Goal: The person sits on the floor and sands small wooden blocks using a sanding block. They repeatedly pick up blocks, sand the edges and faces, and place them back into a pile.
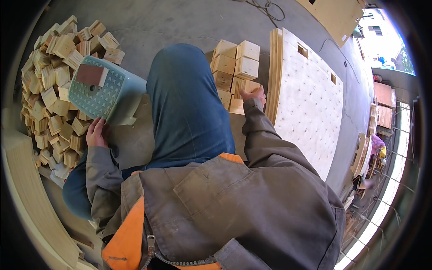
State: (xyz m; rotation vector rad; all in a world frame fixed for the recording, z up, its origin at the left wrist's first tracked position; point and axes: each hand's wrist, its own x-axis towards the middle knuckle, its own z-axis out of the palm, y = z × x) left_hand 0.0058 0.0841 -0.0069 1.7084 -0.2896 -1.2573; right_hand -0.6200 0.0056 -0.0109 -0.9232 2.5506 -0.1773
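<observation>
Pale laminated wood makes up the block (245,85) under the person's right hand (255,94), at the near end of a neat stack (224,63) standing on the grey floor (130,20). From where I stand, that stack runs in two columns, its long axis pointing away from the person's body. The block's visible part looks wider from left to right, but the hand covers its near side, so I can't say which way its true long axis lies. The right hand's thumb and fingers are parted against it; whether they grip it, I cannot tell.

Over on the left, the left hand (96,131) has its fingers close together at the near edge of a pale blue-green stool (108,96); its thumb is hard to see, so I can't tell if it pinches the rim. A reddish-brown piece (89,74) lies on the stool, long axis left to right. Beyond is a jumbled heap of blocks (47,101), pointing every way. Plywood panels (310,99) lie just right of the stack.
</observation>
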